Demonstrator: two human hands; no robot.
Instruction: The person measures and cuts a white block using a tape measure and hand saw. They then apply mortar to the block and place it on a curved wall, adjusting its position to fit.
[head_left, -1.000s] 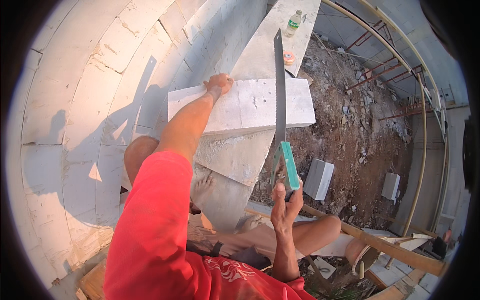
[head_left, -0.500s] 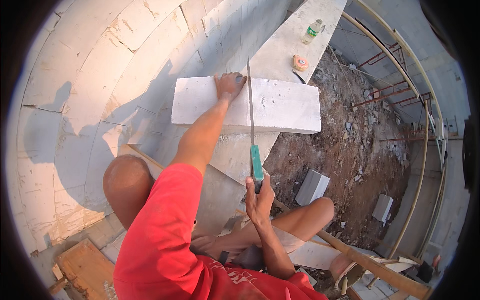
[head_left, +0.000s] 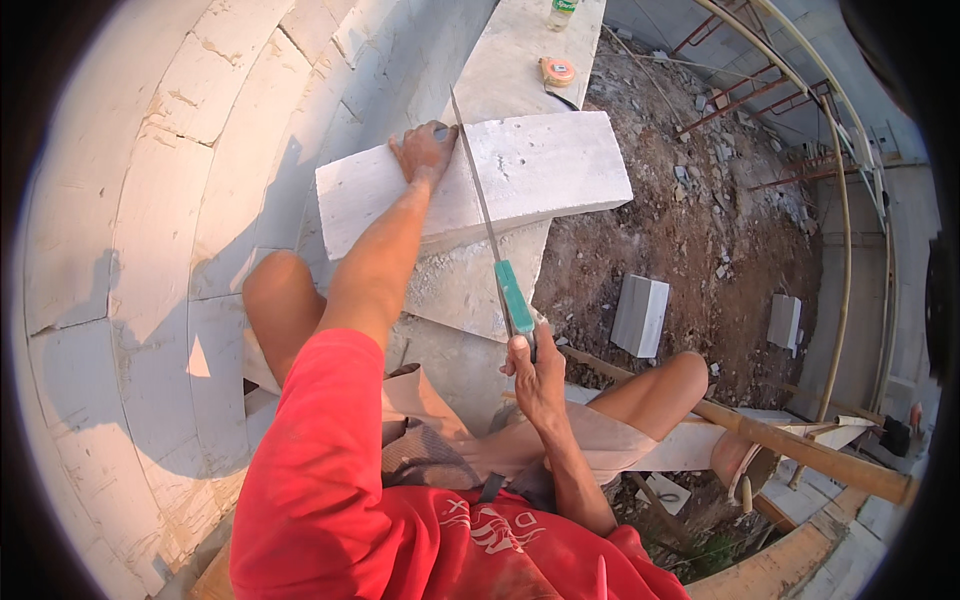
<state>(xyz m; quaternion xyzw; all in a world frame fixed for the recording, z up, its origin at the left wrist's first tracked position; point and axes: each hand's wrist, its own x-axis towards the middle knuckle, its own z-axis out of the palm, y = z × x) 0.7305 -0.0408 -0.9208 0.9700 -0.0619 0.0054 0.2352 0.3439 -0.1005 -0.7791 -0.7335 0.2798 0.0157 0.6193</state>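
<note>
A long white building block lies across a pale plank-like ledge. My left hand bears on the block's top near its far edge, left of the blade, fingers bent over it; a small dark grey thing shows by these fingers, too unclear to name. My right hand is wrapped round the teal-and-black handle of a hand saw. The saw's thin blade crosses the block, its tip pointing away past the far edge. How deep the blade sits in the block cannot be seen.
A wall of pale blocks rises at the left. Beyond the block are an orange tape measure and a bottle. To the right, lower rubble-strewn ground holds block pieces. A wooden pole runs at lower right.
The view has shifted, so the block, tape measure and bottle appear farther left and higher. The saw now tilts more to the left at its tip. Both hands keep their holds.
</note>
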